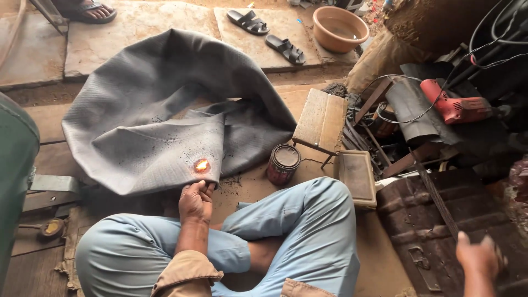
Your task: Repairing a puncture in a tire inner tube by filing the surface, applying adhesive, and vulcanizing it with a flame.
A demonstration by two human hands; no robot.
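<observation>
Two bare hands are working apart here: the left hand (196, 201) is curling its fingers (201, 187) over the near edge of the large grey rubber inner tube (159, 115), gripping it just below a small glowing orange spot (202, 164). The tube is lying folded on the ground ahead of the crossed legs. The right hand (479, 256) is reaching low to the right over a rusty dark metal box (434, 220); blur is hiding its grip. A round rusty tin can (283, 163) is standing nearby.

Left hand (196, 202) palm down, fingers (204, 187) curled, right hand (479, 256) blurred, low at right.
</observation>
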